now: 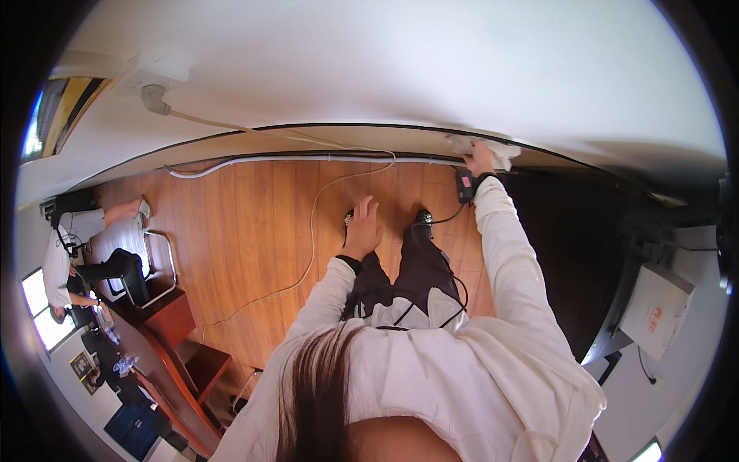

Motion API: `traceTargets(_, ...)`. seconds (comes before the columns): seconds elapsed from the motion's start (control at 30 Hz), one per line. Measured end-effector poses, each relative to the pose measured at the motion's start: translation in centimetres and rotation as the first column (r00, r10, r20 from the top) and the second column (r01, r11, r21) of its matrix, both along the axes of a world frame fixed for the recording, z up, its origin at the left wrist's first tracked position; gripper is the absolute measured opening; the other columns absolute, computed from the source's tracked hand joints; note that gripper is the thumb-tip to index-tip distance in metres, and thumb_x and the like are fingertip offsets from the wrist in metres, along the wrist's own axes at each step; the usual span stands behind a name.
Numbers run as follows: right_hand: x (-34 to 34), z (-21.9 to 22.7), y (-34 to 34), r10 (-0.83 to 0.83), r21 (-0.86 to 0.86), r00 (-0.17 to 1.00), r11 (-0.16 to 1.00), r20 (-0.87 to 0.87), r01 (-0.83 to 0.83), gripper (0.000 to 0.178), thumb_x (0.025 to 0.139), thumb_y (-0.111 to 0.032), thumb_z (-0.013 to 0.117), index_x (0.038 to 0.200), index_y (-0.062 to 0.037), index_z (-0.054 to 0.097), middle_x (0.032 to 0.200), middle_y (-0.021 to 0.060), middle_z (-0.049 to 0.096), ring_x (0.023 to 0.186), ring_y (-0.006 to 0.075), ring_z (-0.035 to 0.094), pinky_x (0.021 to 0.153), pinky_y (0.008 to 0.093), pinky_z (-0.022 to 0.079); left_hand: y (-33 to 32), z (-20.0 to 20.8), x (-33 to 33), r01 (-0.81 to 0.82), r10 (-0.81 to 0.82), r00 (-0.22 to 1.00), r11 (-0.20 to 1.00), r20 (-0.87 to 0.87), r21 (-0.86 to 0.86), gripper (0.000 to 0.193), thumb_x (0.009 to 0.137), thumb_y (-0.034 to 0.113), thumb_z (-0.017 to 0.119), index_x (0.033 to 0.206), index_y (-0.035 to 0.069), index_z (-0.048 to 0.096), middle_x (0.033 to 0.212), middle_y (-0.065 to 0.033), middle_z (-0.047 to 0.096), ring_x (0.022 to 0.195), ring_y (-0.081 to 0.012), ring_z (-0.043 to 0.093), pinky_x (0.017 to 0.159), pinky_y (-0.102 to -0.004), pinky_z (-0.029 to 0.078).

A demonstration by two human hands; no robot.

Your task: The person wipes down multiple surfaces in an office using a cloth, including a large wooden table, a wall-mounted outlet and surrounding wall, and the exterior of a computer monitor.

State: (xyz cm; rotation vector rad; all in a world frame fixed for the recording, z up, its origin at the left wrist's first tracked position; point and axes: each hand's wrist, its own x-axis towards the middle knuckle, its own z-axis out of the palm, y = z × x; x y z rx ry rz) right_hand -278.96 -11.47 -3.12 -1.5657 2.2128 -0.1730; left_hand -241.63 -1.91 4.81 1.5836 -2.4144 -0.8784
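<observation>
My right arm reaches out to the base of the white wall [385, 69]. In my right hand [481, 158] is a crumpled white cloth [504, 154], pressed against the beige skirting board [346, 141]; from here it could also be paper. A small black box [465, 185] with a cable sits by my right wrist. My left hand [363, 231] hangs over the wooden floor in front of my legs, its fingers stretched out and nothing in it.
A thin pale cord [314, 223] runs from a wall plug [155, 100] down across the floor. White conduit [262, 159] follows the skirting. To the right stand a dark surface [562, 239] and a white box [654, 312]. At left, a person [61, 254] sits near a black chair [129, 277] and reddish desk [165, 362].
</observation>
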Motion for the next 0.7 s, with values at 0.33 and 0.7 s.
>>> traceTargets(0.33,15.9,-0.8,-7.0,0.251,-0.183,0.789,0.967,0.561,-0.177,0.031,0.082,-0.016,0.069,0.105,0.0024,0.061,0.097,0.0181,0.067,0.086,0.0313,0.065,0.079,0.0385,0.052,5.4,1.9,-4.3,-0.205,0.205,0.979,0.978,-0.013,0.042,0.052,0.075,0.005,0.058,0.125,0.001,0.047,0.139,-0.0160,0.036,0.127,-0.0382,0.038,0.102,-0.0460,0.040)
traceTargets(0.7,-13.1,-3.9,4.1,0.088,-0.279,0.984,0.959,0.154,-0.042,0.048,0.063,-0.028,0.077,0.100,-0.0025,0.062,0.101,0.0203,0.061,0.096,0.0391,0.059,0.082,0.0463,0.048,2.8,1.0,-11.4,-0.101,0.100,0.995,0.994,-0.025,-0.030,0.044,0.077,0.001,0.055,0.121,0.003,0.050,0.135,-0.0151,0.039,0.121,-0.0386,0.044,0.096,-0.0458,0.043)
